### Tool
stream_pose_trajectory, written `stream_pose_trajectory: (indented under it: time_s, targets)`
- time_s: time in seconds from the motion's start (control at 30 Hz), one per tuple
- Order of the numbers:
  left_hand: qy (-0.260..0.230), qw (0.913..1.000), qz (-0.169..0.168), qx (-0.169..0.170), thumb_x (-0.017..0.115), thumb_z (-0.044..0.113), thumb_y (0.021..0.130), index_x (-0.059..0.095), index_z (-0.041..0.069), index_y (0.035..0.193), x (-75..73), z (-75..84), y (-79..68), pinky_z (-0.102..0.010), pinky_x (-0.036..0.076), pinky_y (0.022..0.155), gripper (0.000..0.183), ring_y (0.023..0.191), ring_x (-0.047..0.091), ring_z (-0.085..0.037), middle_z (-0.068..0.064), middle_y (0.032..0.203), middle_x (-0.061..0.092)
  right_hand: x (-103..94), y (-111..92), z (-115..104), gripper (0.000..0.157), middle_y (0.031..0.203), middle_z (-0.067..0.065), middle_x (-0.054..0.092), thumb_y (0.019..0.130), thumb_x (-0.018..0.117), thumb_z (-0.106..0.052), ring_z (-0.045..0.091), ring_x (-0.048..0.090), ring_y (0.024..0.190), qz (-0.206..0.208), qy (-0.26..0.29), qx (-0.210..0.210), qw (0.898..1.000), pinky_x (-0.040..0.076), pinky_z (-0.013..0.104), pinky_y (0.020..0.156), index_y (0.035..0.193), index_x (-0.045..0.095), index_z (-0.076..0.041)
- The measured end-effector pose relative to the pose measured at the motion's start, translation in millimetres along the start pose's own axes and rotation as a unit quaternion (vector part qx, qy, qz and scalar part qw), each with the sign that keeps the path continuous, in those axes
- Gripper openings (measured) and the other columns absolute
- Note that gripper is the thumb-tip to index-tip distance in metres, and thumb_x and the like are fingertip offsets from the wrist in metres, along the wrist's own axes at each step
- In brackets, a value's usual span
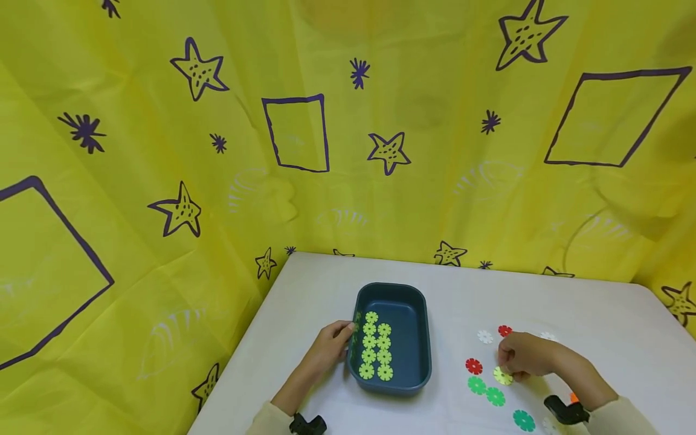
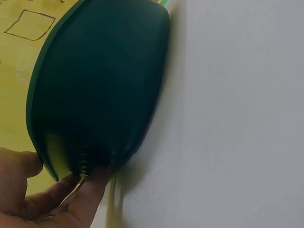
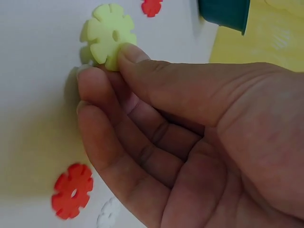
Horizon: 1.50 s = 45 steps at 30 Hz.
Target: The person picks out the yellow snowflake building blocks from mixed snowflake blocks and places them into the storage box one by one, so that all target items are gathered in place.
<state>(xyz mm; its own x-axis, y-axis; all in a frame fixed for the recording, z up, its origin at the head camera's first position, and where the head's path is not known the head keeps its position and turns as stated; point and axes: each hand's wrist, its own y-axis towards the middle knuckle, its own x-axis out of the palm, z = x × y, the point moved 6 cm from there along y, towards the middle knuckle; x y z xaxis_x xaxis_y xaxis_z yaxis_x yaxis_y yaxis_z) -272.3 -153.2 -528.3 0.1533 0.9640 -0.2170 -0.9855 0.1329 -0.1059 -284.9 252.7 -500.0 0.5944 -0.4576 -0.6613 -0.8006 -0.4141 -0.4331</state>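
Observation:
A dark teal rectangular tray stands on the white table, with several yellow-green notched discs laid in two columns along its left side. My left hand grips the tray's left wall, thumb at the rim and fingers against the outside, as the left wrist view also shows. To the right of the tray, my right hand pinches one yellow notched disc between thumb and fingers. In the right wrist view the disc is tilted close over the table, its lower edge covered by the thumb.
Around the right hand lie loose discs: a red disc, another red disc, a white disc, green discs and an orange disc partly hidden by the wrist. A yellow patterned curtain hangs behind the white table.

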Motion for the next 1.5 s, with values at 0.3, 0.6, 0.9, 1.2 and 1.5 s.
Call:
stream_pose_trajectory:
  time_s: [0.3, 0.6, 0.9, 1.2, 1.5]
  targets:
    - [-0.002, 1.0000, 0.002, 0.004, 0.055, 0.041, 0.111, 0.060, -0.002, 0.142, -0.3, -0.1, -1.0, -0.039, 0.061, 0.091, 0.054, 0.125, 0.064, -0.030, -0.019, 0.140, 0.064, -3.9, 22.3, -13.8, 0.010, 0.079, 0.007, 0.060, 0.094, 0.070, 0.001, 0.020, 0.055, 0.071, -0.012, -0.020, 0.015, 1.000, 0.049, 0.031, 0.068, 0.088, 0.065, -0.005]
    - [-0.007, 1.0000, 0.002, 0.002, 0.054, 0.041, 0.111, 0.059, -0.002, 0.143, -0.9, -3.6, -0.3, -0.042, 0.061, 0.093, 0.055, 0.127, 0.064, -0.031, -0.019, 0.141, 0.064, -33.4, 32.3, -50.9, 0.011, 0.077, 0.005, 0.060, 0.093, 0.062, 0.005, 0.019, 0.053, 0.070, -0.019, -0.041, -0.053, 0.998, 0.047, 0.030, 0.066, 0.089, 0.066, -0.003]
    - [-0.014, 0.9999, 0.002, 0.004, 0.054, 0.040, 0.111, 0.059, -0.003, 0.143, 0.3, -2.4, 0.9, -0.040, 0.062, 0.092, 0.054, 0.127, 0.064, -0.032, -0.020, 0.140, 0.063, -59.0, 43.6, -107.2, 0.006, 0.086, 0.006, 0.064, 0.097, 0.066, 0.001, 0.019, 0.058, 0.076, -0.017, -0.077, -0.082, 0.993, 0.055, 0.033, 0.073, 0.093, 0.068, -0.002]
    - [-0.015, 0.9999, 0.003, 0.000, 0.055, 0.041, 0.111, 0.060, -0.002, 0.142, -0.2, -3.0, 1.6, -0.039, 0.062, 0.092, 0.053, 0.126, 0.064, -0.030, -0.019, 0.139, 0.065, -52.3, 70.0, -159.6, 0.010, 0.084, 0.005, 0.068, 0.097, 0.069, 0.002, 0.017, 0.063, 0.075, -0.023, -0.126, -0.106, 0.986, 0.058, 0.031, 0.073, 0.089, 0.071, -0.004]
    - [-0.016, 0.9999, 0.002, -0.003, 0.055, 0.042, 0.110, 0.062, -0.001, 0.140, -1.1, -2.8, 2.3, -0.038, 0.061, 0.093, 0.053, 0.125, 0.064, -0.028, -0.017, 0.138, 0.065, -27.8, 107.3, -186.2, 0.015, 0.079, 0.004, 0.068, 0.099, 0.068, 0.001, 0.015, 0.064, 0.071, -0.041, -0.182, -0.107, 0.977, 0.059, 0.030, 0.073, 0.086, 0.072, -0.005]
